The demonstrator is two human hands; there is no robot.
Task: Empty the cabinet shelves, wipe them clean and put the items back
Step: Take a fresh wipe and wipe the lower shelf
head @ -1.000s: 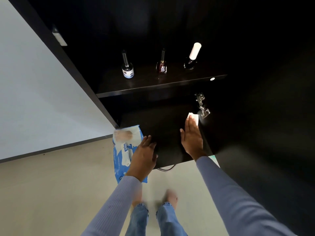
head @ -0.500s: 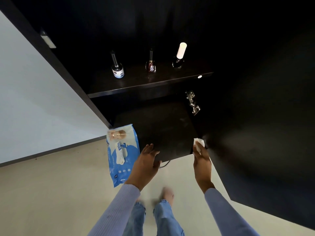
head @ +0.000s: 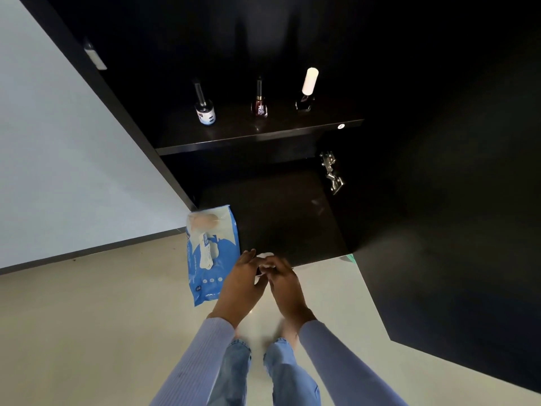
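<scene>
Mostly hidden: white wipe (head: 267, 260) pinched between left hand (head: 240, 285) and right hand (head: 283, 284) — hands together, wipe barely showing.

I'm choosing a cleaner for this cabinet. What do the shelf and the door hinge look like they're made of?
Shelf: dark, nearly black board with a smooth semi-gloss finish, probably laminate or veneer; it shows faint reflections. Hinge: bright silvery metal, likely plated steel, glinting.

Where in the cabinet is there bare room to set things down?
The lower shelf is bare from the wipes pack across to the hinge. The upper shelf has gaps between its three bottles and room at both ends. It is crowded only at the front edge, where both hands hold a wipe.
</scene>
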